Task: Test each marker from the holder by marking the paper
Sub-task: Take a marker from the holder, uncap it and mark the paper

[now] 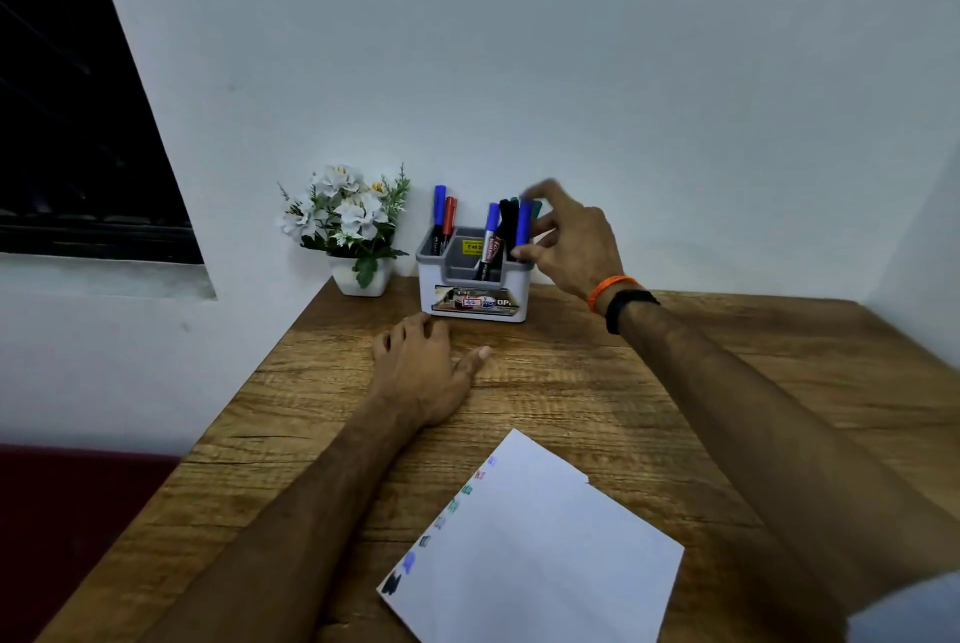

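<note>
A white and grey marker holder (475, 286) stands at the table's far edge against the wall. A blue marker (439, 208) and a red marker (449, 218) stand in its left slot. Several more stand on the right, among them a black one (508, 221). My right hand (569, 242) reaches over the holder's right side and pinches a blue-capped marker (523, 226) standing there. Just in front of the holder, my left hand (423, 367) rests on the table, fingers loosely bent, holding nothing. A white paper (540, 549) lies near me with several coloured marks along its left edge.
A white pot of artificial white flowers (348, 226) stands left of the holder. The wooden table (727, 382) meets the wall at the back; its left edge runs diagonally toward me. A dark window (78, 122) is at the left.
</note>
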Demonstrator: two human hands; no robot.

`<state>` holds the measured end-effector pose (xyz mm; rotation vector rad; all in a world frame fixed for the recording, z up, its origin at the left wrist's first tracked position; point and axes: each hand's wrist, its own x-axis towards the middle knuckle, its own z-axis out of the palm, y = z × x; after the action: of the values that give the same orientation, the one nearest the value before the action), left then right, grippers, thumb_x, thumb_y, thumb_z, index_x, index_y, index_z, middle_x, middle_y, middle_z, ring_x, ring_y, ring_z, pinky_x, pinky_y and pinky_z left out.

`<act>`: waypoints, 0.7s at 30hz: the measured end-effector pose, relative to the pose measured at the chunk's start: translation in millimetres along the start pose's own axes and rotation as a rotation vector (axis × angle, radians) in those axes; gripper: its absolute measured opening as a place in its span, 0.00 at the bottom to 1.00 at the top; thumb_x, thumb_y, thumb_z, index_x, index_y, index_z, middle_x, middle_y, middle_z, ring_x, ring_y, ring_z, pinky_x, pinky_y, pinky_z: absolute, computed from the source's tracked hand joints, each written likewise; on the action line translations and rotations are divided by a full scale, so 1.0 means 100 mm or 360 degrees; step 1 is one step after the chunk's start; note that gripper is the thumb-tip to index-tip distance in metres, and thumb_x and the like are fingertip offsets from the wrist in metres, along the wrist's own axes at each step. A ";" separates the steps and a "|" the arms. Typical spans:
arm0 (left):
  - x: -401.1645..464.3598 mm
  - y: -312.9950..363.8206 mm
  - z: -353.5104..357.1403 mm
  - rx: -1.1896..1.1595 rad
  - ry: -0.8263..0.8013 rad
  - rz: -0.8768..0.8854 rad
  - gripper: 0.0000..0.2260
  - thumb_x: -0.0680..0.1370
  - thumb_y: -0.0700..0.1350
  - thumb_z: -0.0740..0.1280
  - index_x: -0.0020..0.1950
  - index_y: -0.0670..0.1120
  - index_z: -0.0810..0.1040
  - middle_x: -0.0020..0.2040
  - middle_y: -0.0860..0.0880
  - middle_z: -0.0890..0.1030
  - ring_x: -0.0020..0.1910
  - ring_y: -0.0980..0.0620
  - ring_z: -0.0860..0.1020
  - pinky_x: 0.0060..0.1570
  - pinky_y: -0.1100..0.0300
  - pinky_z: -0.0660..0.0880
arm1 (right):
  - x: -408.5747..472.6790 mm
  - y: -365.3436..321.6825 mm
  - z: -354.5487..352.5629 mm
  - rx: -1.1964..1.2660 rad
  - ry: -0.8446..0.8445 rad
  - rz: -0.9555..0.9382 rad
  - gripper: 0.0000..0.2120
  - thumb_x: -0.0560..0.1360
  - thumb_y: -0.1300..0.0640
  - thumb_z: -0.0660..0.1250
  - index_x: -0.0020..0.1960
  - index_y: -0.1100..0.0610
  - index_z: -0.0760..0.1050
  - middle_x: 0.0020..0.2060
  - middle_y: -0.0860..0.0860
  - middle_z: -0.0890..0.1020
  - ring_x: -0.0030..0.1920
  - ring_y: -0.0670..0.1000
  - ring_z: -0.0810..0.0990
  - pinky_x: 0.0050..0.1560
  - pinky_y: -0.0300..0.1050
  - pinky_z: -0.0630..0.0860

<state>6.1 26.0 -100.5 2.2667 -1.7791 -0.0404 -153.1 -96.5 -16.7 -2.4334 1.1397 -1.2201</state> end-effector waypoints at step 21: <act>-0.04 -0.35 -0.16 -0.0006 0.0046 -0.0145 0.32 0.78 0.67 0.51 0.72 0.46 0.68 0.75 0.41 0.63 0.74 0.43 0.61 0.72 0.42 0.56 | -0.10 -0.51 0.16 -0.0049 0.0162 -0.0193 0.16 0.70 0.60 0.71 0.58 0.56 0.77 0.51 0.52 0.81 0.42 0.50 0.81 0.51 0.51 0.80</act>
<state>41.0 40.7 -93.4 2.3328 -1.6591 -0.0277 -116.1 -57.0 -8.7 -2.5224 1.0575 -1.3861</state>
